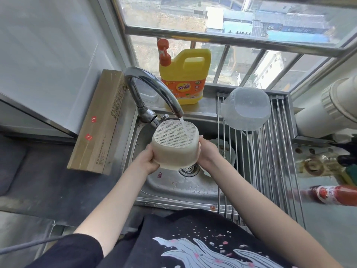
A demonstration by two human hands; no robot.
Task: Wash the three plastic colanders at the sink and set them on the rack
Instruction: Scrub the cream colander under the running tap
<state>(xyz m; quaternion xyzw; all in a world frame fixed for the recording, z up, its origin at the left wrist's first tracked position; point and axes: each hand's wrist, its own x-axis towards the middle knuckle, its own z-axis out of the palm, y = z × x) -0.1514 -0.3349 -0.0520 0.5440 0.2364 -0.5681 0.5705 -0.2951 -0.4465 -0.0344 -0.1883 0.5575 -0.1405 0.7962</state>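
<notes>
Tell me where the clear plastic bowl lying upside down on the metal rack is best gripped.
Probably by the lower rim of the clear plastic bowl, reached from the sink side. It lies mouth down on the metal rack, so its smooth domed base offers little purchase. Both hands are busy with the white colander.

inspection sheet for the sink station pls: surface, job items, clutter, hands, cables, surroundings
Surface: steel sink, wet, strainer drain partly visible; roll-up rack lies across its right side.
Job's things: white colander held upside down under the running faucet; translucent bowl upside down on the rack; something white lies in the sink under the rack, unclear what.
Clutter: yellow detergent jug on the ledge; cardboard box left of the sink; sauce bottle at right.
Grippers: left hand and right hand grip the colander's sides.
Cables: thin grey cord at lower left.
Surroundings: barred window behind; white pipe at right.
</notes>
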